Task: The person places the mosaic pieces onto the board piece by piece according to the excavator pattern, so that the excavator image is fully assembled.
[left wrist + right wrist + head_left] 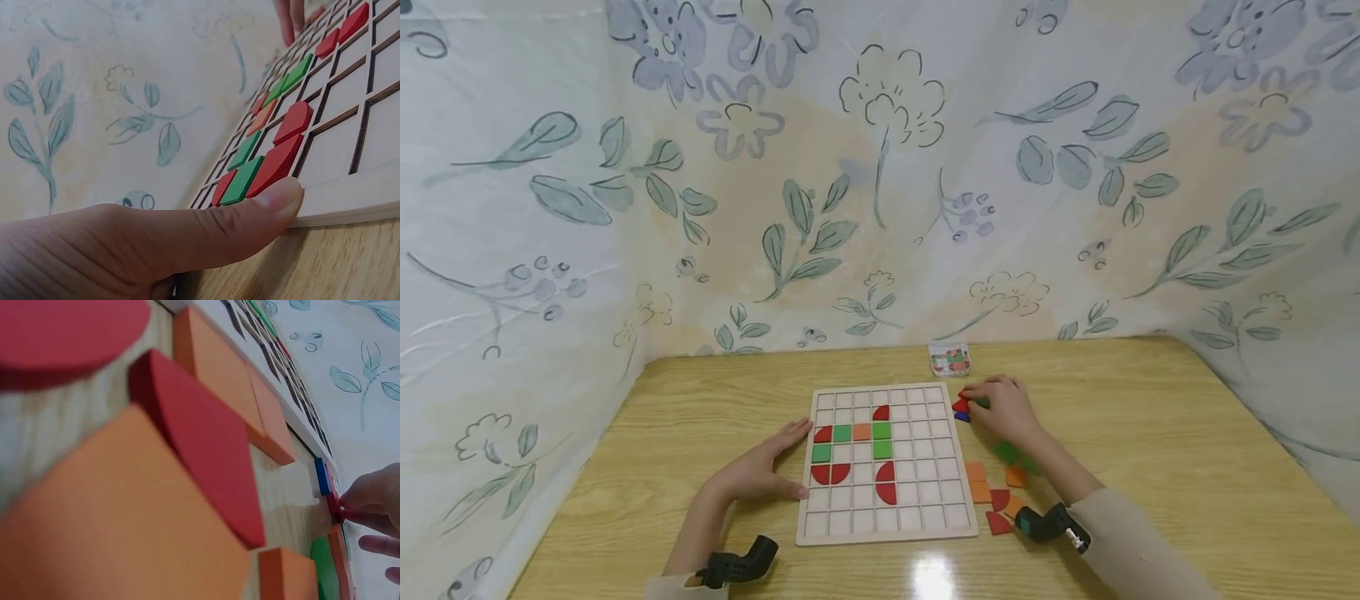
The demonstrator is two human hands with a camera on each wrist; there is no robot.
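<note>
A wooden grid board (919, 498) lies on the table with red quarter-circle, green square and orange square pieces set in some of its cells. My left hand (752, 471) rests at the board's left edge, fingers and thumb spread apart. In the left wrist view the thumb (250, 215) lies on the board's rim beside a red piece (275, 165). Off the board's upper right edge, my right hand (1006, 410) pinches a small red piece (960, 404) between thumb and finger. Just below it is a blue piece (961, 416). The right wrist view shows those fingertips at the red piece, its full shape hidden.
Loose orange squares (977, 483), red quarter-circles (998, 523) and green pieces (1006, 452) lie right of the board, some beneath the right forearm. A small patterned card (950, 359) lies behind the board. Floral cloth (880, 208) hangs around the wooden table (715, 383).
</note>
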